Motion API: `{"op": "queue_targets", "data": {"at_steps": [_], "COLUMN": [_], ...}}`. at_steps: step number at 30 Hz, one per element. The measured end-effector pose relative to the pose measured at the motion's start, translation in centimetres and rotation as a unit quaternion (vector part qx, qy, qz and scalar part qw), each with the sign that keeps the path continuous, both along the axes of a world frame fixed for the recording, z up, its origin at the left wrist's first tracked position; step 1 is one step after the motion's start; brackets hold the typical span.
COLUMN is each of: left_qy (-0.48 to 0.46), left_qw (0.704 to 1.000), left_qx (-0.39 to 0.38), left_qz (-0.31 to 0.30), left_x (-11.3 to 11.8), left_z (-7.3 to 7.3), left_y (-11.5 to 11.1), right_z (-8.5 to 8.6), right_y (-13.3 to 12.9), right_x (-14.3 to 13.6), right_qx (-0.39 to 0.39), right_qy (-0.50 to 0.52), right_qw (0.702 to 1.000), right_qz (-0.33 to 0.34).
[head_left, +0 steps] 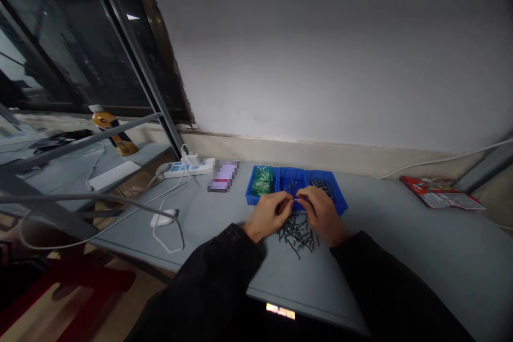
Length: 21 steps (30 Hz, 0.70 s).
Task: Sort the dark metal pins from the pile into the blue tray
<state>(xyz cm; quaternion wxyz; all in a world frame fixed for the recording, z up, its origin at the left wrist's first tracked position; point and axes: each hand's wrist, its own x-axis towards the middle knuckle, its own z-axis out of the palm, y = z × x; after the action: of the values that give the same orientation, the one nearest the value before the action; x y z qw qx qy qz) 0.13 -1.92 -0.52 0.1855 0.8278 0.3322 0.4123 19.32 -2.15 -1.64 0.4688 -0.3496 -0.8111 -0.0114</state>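
My left hand (269, 216) and my right hand (319, 215) meet over the front edge of the middle blue bin (285, 173). The fingertips of both are pinched together around something small, too tiny to make out. A few small metal pieces (293, 184) lie inside that bin. To its left, a blue bin (249, 193) holds green pieces in a clear bag (262, 180). The right blue bin (340, 196) contains several dark screw-like pieces (321, 187), partly hidden by my right hand. Beneath my hands, a loose pile of long dark screws (297, 235) is spread on the table.
Left of the bins are a phone (223, 176), a white power strip (188, 168) and a white charger-like piece (164, 218) with looping cables. A red packet (441, 192) lies far right on the grey table (385, 224). A metal frame post (136, 59) rises at left.
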Motion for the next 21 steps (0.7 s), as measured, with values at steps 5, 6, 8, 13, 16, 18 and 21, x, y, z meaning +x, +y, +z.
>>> {"op": "queue_targets", "data": {"at_steps": [5, 6, 8, 13, 16, 18, 21], "left_qy": [-0.001, -0.001, -0.004, -0.007, 0.048, 0.105, 0.166], "left_qw": [1.000, 1.000, 1.000, 1.000, 0.998, 0.992, 0.981], "left_qx": [0.002, 0.004, 0.007, -0.001, -0.031, -0.060, -0.089], "left_qz": [0.005, 0.006, 0.010, 0.031, 0.001, -0.032, -0.049], "left_x": [-0.1, -0.2, -0.3, -1.3, -2.2, -2.9, -3.8], "left_z": [0.2, 0.2, 0.3, 0.7, 0.8, 0.8, 0.8], "left_y": [0.1, 0.1, 0.1, 0.1, 0.2, 0.3, 0.3], "right_z": [-0.1, -0.1, -0.1, 0.6, 1.0, 1.0, 0.6], "right_y": [0.4, 0.5, 0.6, 0.6, 0.6, 0.8, 0.9], "right_x": [0.1, 0.2, 0.4, 0.6, 0.4, 0.4, 0.4], "right_qx": [0.015, 0.022, 0.037, 0.091, 0.095, 0.072, 0.045], "right_qy": [-0.006, -0.011, -0.021, 0.067, 0.115, 0.089, 0.044], "right_qw": [1.000, 1.000, 0.999, 0.988, 0.976, 0.977, 0.981], "right_qz": [0.001, -0.008, -0.033, -0.107, -0.159, -0.177, -0.182]}}
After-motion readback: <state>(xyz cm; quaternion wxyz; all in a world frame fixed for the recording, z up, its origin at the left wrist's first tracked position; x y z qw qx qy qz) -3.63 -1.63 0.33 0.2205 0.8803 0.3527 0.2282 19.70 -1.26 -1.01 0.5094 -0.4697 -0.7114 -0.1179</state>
